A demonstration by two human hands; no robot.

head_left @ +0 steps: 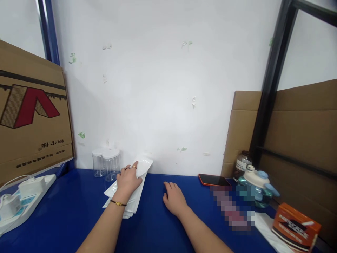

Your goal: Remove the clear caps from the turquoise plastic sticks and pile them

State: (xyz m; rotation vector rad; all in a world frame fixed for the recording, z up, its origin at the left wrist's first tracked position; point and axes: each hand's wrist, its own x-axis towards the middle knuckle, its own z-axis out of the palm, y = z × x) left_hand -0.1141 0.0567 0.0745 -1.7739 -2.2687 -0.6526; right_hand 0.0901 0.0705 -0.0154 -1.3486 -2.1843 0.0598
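Observation:
My left hand point(129, 180) lies on top of a small stack of white plastic bags point(135, 200), fingers apart. One bag's upper end is raised toward the wall. Just left of that hand stand two clear plastic jars with white lids; the nearer jar point(111, 165) partly covers the farther jar point(97, 163). My right hand point(174, 199) rests on the blue tabletop point(155, 225), palm down with fingers loosely extended, holding nothing and apart from the bags.
On the right are a phone point(214, 180), a brown glass jar point(241, 165), a teal bottle point(256, 186), an orange Nescafe box point(296, 226) and a blurred patch. A white power strip point(37, 203) with plugged-in adapters sits left. Cardboard point(34, 147) and a white wall point(158, 88) border the table.

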